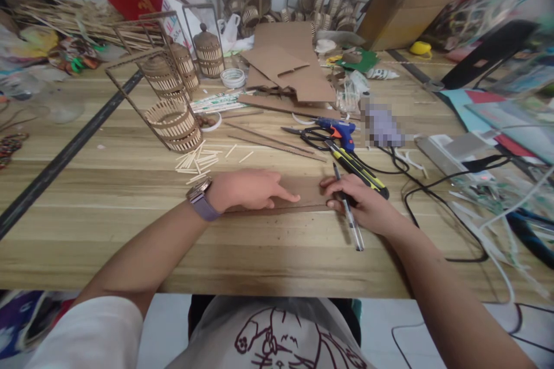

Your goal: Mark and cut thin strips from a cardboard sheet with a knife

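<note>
My left hand [253, 189], a watch on its wrist, lies on a flat piece of brown cardboard [303, 187] with the index finger stretched out and the other fingers partly hidden. My right hand [361, 202] is at the cardboard's right end, its thumb and fingertips close to the edge. A black and clear pen [347, 213] is tucked between the right fingers, tip pointing away from me. Just beyond that hand rests a yellow and black utility knife [352, 164]. Along the near side of the cardboard runs a narrow strip or cut line; I cannot tell which.
Small pale sticks [199, 161] lie left, beside a lantern-like slatted basket [173, 124] in a frame. Thin cardboard strips [272, 141], a blue glue gun [340, 130] and larger cardboard sheets [285, 60] are farther back. Black cables [426, 187] cross the right side.
</note>
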The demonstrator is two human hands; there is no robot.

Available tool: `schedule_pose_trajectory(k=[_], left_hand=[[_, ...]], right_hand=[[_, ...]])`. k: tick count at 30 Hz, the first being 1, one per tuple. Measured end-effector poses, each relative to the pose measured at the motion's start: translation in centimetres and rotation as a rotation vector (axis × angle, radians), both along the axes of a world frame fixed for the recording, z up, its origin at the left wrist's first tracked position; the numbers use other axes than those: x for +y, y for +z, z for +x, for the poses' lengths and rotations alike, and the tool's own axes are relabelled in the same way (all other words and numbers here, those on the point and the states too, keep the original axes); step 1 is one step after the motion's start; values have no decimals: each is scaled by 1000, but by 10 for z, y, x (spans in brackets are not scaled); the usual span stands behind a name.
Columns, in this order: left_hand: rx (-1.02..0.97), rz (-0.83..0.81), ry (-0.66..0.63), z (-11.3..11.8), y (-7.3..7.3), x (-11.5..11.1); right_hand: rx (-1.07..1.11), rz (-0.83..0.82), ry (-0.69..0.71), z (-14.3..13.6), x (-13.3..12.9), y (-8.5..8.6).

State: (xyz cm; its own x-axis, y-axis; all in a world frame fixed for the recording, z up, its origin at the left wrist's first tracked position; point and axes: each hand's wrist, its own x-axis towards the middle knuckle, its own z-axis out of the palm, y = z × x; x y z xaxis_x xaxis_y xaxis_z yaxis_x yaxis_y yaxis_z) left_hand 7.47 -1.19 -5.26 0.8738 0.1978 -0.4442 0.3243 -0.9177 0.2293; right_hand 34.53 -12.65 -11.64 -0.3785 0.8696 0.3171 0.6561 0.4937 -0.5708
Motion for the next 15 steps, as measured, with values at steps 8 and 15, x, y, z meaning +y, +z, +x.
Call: schedule_pose_trajectory(k=[8, 15], left_hand=[[3, -5, 21, 0, 1, 0], [-8, -11, 24, -1, 1, 0]], right_hand=[[-1, 29, -12, -3, -3, 3], [143, 65, -435, -7, -19, 15]])
